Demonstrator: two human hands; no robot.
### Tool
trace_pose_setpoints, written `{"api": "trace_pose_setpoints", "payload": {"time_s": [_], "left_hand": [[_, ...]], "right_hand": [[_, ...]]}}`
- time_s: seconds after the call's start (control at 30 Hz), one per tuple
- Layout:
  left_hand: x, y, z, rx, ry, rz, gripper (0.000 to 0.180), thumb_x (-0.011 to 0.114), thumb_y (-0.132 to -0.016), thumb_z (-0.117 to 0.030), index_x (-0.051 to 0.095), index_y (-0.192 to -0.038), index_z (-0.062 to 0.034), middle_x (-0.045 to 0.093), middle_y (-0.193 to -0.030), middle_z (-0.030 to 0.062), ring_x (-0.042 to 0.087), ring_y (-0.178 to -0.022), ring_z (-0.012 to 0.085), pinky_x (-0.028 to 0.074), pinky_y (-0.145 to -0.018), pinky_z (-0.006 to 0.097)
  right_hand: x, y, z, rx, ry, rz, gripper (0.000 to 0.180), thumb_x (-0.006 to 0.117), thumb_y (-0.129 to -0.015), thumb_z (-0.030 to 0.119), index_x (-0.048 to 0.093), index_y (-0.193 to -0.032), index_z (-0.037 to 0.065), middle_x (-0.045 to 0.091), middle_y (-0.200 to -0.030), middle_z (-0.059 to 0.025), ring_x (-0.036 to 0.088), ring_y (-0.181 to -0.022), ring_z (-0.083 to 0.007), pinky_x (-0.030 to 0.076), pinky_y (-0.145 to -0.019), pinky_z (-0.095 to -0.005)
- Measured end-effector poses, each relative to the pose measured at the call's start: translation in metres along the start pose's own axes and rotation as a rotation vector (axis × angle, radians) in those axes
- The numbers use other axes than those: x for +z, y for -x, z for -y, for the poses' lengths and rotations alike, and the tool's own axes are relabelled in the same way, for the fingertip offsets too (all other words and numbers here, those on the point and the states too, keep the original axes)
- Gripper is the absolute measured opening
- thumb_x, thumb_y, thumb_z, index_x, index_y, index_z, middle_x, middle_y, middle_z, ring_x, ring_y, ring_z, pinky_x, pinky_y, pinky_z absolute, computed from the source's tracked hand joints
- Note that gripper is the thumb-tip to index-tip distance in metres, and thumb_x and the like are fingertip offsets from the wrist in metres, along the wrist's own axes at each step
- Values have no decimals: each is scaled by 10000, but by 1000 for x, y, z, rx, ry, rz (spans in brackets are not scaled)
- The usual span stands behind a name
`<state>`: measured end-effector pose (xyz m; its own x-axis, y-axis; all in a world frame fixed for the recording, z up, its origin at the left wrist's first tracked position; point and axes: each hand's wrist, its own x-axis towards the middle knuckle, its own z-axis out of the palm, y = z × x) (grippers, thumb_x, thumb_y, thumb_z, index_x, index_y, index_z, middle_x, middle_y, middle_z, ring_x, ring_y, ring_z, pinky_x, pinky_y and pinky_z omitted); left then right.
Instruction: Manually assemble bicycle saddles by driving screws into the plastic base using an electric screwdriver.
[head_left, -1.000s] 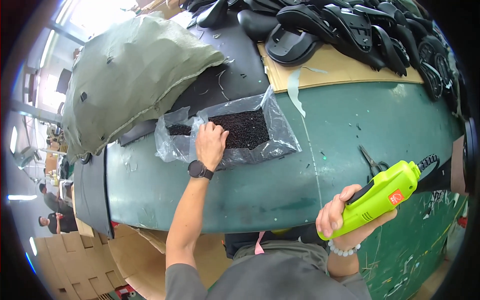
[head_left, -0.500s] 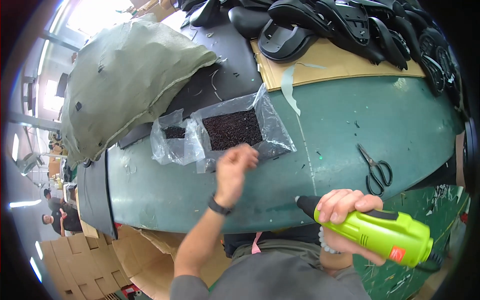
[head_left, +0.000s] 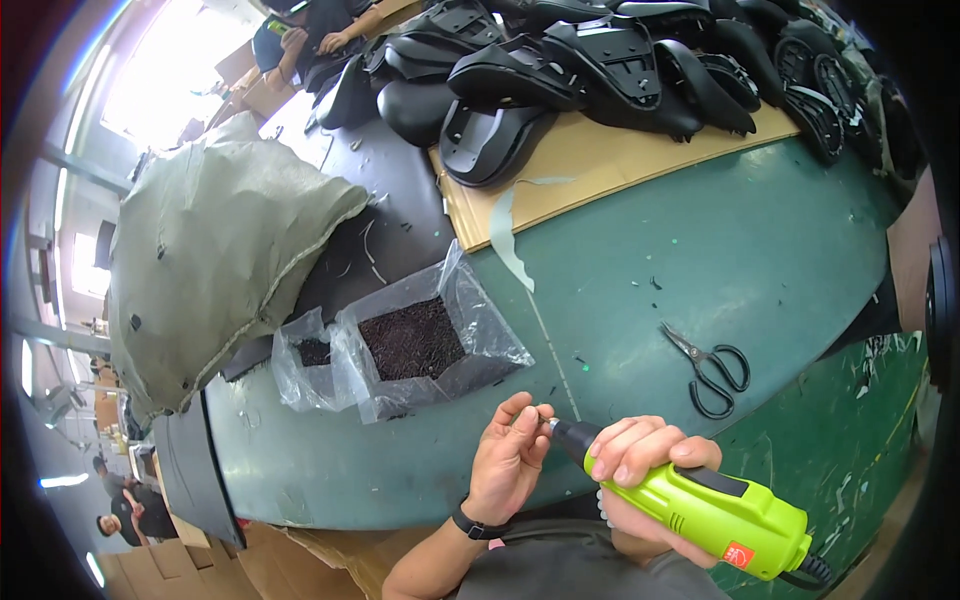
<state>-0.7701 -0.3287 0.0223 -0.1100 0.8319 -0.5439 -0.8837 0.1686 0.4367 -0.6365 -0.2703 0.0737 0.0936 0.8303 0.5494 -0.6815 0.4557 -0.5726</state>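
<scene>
My right hand is wrapped round a lime-green and black electric screwdriver, whose nose points up and left. Thumb and fingertips of my left hand pinch a small screw at the screwdriver's metal tip; the fingers hide most of it. Beyond my left hand lies an open clear plastic bag with a heap of small dark screws. Against its left side rests a smaller clear bag, also with dark screws.
Black scissors lie on the green table at the right. Black bicycle saddles are piled on cardboard at the back. A bulging grey-green sack stands at the left. People are at the far left and far back.
My left hand has moved from the large bag's near edge to the screwdriver's tip, bringing a screw. The screwdriver has come closer to it. The whole view has shifted.
</scene>
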Motion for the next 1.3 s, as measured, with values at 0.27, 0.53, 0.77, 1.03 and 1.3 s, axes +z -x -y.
{"api": "trace_pose_setpoints", "payload": {"time_s": [0.27,0.53,0.77,1.03,1.3], "left_hand": [[38,-62,-28,-19,-618,83,491,595,-956,-219,361,-1341,-25,594,-1157,194,643,-981,256,544,-837,344],[103,-258,-141,1469,-2264,-229,619,743,-692,-230,493,-1192,38,575,-1125,231,568,-1007,378,443,-914,445],[104,-224,-102,1687,-1983,-129,447,695,-770,-373,616,-1094,-74,600,-1103,110,557,-1018,311,408,-916,408],[103,-265,-112,-43,-753,36,451,591,-840,-473,604,-1106,-109,676,-919,22,653,-863,193,507,-776,355],[24,-11,-65,205,-274,22,544,520,-955,-369,433,-1371,-29,480,-1404,106,463,-1283,254,361,-1092,437]], "right_hand": [[-55,-17,6,-41,-187,-185,997,445,-694,879,438,-1244,48,607,-823,-130,603,-667,-269,507,-640,-413],[-75,-27,44,-7,-222,-324,928,392,-760,855,441,-1199,38,553,-709,-92,554,-525,-236,498,-524,-376],[-99,-11,55,74,-299,-337,1038,360,-697,913,436,-1271,52,586,-767,-135,584,-605,-271,499,-567,-416],[-79,-5,67,175,-430,-210,982,320,-770,868,446,-1276,36,576,-771,-125,572,-595,-272,492,-566,-418],[-118,13,97,396,-514,-140,975,365,-773,850,452,-1267,13,570,-750,-143,576,-566,-291,475,-538,-425]]}}
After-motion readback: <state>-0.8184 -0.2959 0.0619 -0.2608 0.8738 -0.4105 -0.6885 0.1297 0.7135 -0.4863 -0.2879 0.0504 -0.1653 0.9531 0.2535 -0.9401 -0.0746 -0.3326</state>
